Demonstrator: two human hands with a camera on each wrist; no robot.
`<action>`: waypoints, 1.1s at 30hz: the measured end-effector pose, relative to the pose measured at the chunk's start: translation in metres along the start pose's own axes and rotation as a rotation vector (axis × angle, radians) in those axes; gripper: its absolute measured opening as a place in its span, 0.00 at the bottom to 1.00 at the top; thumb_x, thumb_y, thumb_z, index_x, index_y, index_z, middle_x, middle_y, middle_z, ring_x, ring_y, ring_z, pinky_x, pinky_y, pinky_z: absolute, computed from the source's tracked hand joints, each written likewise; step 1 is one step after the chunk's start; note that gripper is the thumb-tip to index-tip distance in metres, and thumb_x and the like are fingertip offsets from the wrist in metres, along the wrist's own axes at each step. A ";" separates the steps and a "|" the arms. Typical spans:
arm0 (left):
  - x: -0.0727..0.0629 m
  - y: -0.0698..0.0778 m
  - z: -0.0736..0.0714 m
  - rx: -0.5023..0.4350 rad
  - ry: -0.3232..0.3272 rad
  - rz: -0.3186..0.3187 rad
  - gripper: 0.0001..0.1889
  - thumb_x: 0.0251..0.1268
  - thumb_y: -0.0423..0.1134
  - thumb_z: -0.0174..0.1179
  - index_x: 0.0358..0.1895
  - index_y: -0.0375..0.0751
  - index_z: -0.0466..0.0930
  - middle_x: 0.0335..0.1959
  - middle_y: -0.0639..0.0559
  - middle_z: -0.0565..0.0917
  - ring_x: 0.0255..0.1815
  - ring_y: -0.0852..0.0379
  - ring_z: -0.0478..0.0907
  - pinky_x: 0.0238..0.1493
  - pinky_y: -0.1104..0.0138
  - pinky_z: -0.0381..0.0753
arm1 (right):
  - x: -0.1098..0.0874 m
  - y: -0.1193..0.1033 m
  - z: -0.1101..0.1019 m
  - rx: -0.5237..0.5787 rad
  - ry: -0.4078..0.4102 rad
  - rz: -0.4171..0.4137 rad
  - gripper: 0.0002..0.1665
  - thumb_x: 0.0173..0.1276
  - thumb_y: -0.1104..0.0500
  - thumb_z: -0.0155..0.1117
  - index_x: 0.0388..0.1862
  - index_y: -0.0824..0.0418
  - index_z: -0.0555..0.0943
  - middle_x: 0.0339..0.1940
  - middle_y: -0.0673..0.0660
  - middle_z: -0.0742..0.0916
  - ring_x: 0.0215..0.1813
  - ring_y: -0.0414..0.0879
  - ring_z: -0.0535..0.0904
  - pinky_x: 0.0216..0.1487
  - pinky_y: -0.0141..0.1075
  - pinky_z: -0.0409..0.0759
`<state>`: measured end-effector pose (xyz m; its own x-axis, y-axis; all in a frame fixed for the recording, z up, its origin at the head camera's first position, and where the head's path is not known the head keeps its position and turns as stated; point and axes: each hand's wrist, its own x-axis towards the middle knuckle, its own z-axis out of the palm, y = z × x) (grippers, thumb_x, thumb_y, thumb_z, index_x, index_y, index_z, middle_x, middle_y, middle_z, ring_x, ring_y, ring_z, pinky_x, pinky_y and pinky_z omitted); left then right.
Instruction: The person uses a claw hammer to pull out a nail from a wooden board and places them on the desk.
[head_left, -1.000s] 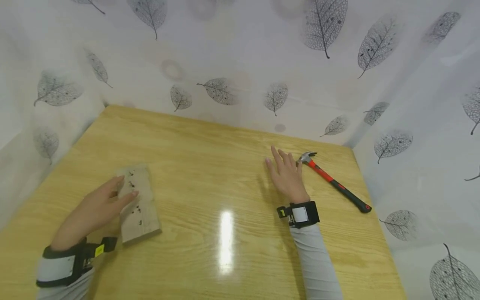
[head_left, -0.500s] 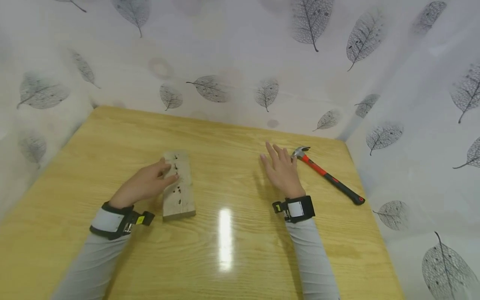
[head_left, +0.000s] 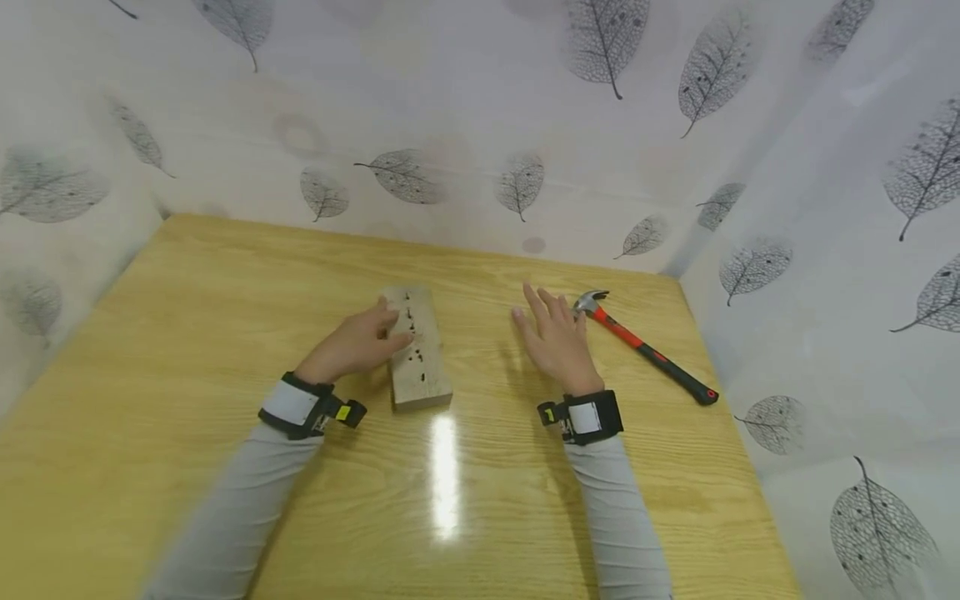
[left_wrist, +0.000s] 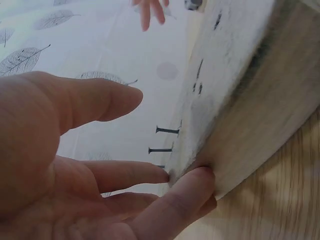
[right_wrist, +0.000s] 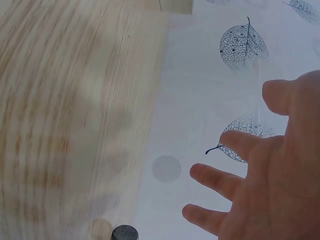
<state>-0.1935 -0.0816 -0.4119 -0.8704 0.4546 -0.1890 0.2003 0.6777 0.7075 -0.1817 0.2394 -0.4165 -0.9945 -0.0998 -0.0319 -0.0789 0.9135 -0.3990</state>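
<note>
A pale wooden block (head_left: 431, 383) lies on the table with a row of dark nails and marks along its top. In the left wrist view several nails (left_wrist: 168, 130) stick up from it. My left hand (head_left: 351, 343) touches the block's left side with its fingertips, while the thumb (left_wrist: 117, 102) stays off the wood. To the right, my right hand (head_left: 558, 346) is spread and holds nothing, beside the head of a claw hammer (head_left: 637, 346) with a red and black handle. Part of that hammer head (right_wrist: 125, 233) shows at the bottom of the right wrist view.
The wood-grain table (head_left: 225, 333) reaches back to a pale sheet (head_left: 450, 100) printed with leaves, which also runs along the right side. A light glare (head_left: 444, 475) lies on the tabletop in front of the block.
The block has slid right across the table, from the left side toward the middle, with my left hand against it. The right hand and hammer keep their places; the head view has shifted slightly.
</note>
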 end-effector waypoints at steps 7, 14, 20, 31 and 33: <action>0.017 0.013 0.022 -0.072 0.034 0.025 0.20 0.77 0.46 0.55 0.47 0.26 0.74 0.80 0.26 0.36 0.43 0.40 0.81 0.44 0.53 0.84 | 0.003 0.000 0.004 -0.023 0.003 -0.007 0.39 0.81 0.32 0.32 0.85 0.44 0.49 0.84 0.60 0.58 0.84 0.66 0.43 0.77 0.70 0.34; 0.020 0.014 0.030 -0.072 0.031 0.035 0.28 0.76 0.46 0.56 0.67 0.26 0.70 0.82 0.31 0.36 0.82 0.32 0.44 0.78 0.43 0.56 | 0.003 0.001 0.009 -0.053 0.005 0.003 0.40 0.80 0.32 0.36 0.85 0.45 0.51 0.85 0.60 0.56 0.84 0.66 0.44 0.77 0.71 0.37; 0.021 0.009 0.025 -0.039 0.038 0.057 0.32 0.77 0.48 0.55 0.74 0.30 0.64 0.83 0.34 0.43 0.82 0.35 0.46 0.78 0.43 0.56 | 0.001 0.002 0.009 -0.056 0.022 0.007 0.40 0.80 0.32 0.38 0.85 0.45 0.51 0.84 0.60 0.56 0.83 0.67 0.44 0.77 0.71 0.37; 0.017 0.012 0.018 0.019 0.142 0.049 0.35 0.76 0.44 0.54 0.79 0.33 0.56 0.81 0.33 0.53 0.81 0.33 0.51 0.78 0.40 0.52 | -0.002 0.021 -0.012 -0.020 0.120 0.073 0.37 0.81 0.44 0.48 0.83 0.55 0.57 0.81 0.66 0.61 0.80 0.68 0.55 0.78 0.69 0.45; 0.016 0.014 0.016 0.062 0.161 0.027 0.35 0.76 0.45 0.53 0.79 0.34 0.56 0.81 0.33 0.52 0.80 0.31 0.50 0.77 0.38 0.52 | -0.009 0.029 -0.018 -0.006 0.144 0.112 0.36 0.80 0.48 0.52 0.81 0.58 0.60 0.79 0.68 0.64 0.77 0.69 0.60 0.76 0.67 0.54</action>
<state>-0.1976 -0.0553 -0.4162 -0.9241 0.3780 -0.0561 0.2472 0.7031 0.6667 -0.1766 0.2742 -0.4112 -0.9967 0.0600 0.0555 0.0333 0.9180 -0.3951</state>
